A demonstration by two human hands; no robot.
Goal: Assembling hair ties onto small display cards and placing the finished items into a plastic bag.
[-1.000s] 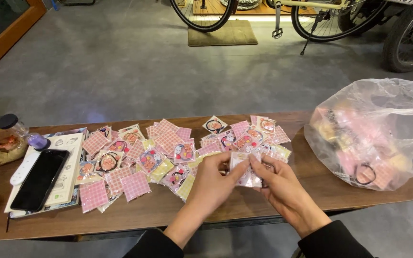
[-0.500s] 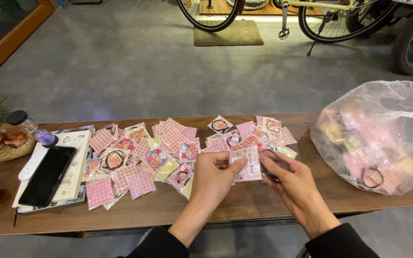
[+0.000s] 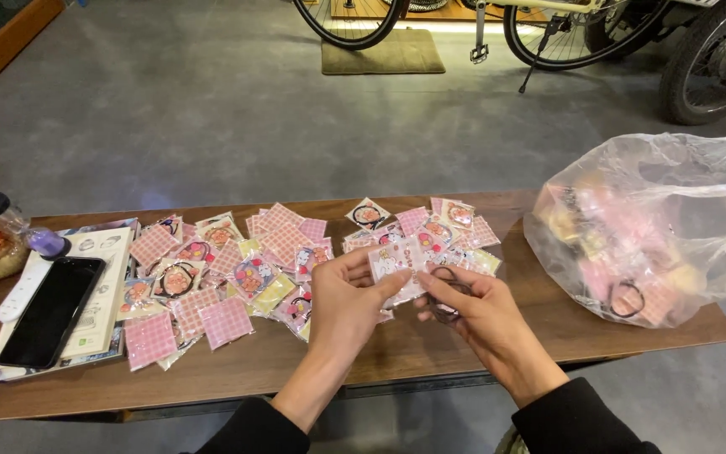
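Right above the table's [image 3: 548, 336] near edge, we see the left hand [image 3: 348, 296] pinching the small pink card [image 3: 397, 267]; right hand [image 3: 476, 307] touches its lower right side, holding a dark ring [image 3: 443, 294].

Standing here, the floor [image 3: 170, 126] is smooth grey concrete, kind of matte, with a soft sheen near the far end. A long wooden desk [image 3: 430, 345] runs across the near side, dark brown with visible grain, and it looks low and narrow. Past it, an olive-brown doormat [image 3: 382, 52] lies flat on the floor by a warm-lit wooden threshold at the top. Two bicycle wheels [image 3: 586, 34] stand on either side of the mat, one bike propped on a kickstand, and a fatter dark tyre [image 3: 716, 63] sits at the far right. An orange-brown wooden frame [image 3: 2, 42] cuts diagonally across the top left corner. Light is dim and even.
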